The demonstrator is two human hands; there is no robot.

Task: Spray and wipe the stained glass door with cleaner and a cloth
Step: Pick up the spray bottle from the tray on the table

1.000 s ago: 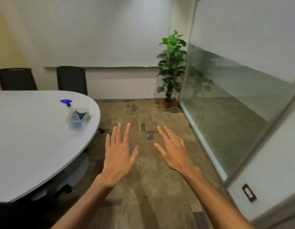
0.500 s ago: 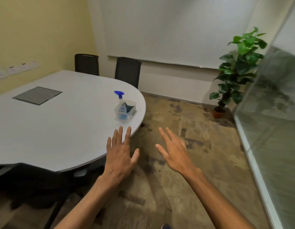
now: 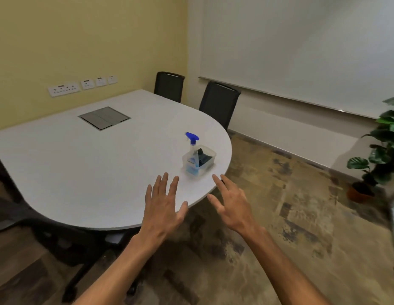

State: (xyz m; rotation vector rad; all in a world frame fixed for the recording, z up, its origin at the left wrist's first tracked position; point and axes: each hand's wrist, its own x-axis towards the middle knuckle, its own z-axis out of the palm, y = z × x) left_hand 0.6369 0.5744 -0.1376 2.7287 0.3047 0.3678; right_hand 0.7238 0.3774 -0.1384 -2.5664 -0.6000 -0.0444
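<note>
Risk first: spray bottle (image 3: pixel 192 150) stands upright inside a small clear tub (image 3: pixel 208 164) near the rounded desk (image 3: pixel 81 168) edge, tall and probably top-heavy, so I judge a hasty reach could knock it over or shove the whole tub toward the rim, since the light tub may slide on the smooth top. A dark cloth (image 3: pixel 204 159) is stuffed in the same tub beside the bottle, touching or close to it; pulling one out could drag the other along. The glass door itself is not clearly in view, only a blurred sliver at the far right that I cannot identify, so I'd have to turn a long way after pickup. Pose now: my left hand (image 3: pixel 162 211) is flat, palm down, fingers spread and empty, hovering over the near desk edge. My right hand (image 3: pixel 232 204) is also empty and splayed, off the rim over the floor, fingertips pointing at the tub, just short of it. Neither hand touches anything. Both forearms reach forward, roughly parallel. Nothing picked up yet.
</note>
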